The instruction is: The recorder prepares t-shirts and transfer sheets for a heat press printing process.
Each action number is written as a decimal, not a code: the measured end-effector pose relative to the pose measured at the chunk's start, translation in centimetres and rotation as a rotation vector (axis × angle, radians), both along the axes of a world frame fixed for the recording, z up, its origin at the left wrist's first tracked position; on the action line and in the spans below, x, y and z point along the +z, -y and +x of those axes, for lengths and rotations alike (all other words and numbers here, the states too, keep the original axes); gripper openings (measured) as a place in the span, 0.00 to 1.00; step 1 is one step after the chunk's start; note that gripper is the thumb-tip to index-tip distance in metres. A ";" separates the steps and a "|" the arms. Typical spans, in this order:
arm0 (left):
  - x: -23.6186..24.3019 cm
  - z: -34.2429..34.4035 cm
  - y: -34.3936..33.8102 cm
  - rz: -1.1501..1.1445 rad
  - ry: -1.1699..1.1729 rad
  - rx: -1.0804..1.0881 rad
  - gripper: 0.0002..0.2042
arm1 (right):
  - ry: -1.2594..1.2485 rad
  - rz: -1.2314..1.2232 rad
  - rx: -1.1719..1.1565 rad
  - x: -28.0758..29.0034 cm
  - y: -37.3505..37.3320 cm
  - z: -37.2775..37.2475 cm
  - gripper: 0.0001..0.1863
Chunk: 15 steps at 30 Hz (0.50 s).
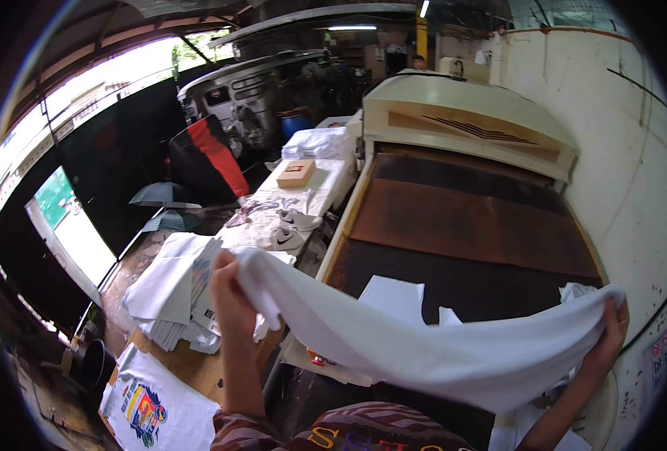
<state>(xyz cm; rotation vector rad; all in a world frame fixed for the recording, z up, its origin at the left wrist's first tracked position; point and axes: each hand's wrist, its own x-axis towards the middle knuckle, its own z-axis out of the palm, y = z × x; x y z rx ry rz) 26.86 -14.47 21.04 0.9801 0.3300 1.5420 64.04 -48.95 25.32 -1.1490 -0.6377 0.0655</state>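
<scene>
The left hand (228, 287) and right hand (613, 328), well apart, each grip one end of a white cloth (431, 349) sagging before a dark flat belt (454, 218)

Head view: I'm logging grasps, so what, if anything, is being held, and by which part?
A white cloth: the left hand grips it near one end, the right hand near the other, and it sags between them.
</scene>
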 end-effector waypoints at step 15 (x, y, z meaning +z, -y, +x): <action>4.1 -0.3 -1.7 0.169 0.132 -0.252 0.29 | -0.210 0.279 -0.060 2.2 -0.4 4.1 0.14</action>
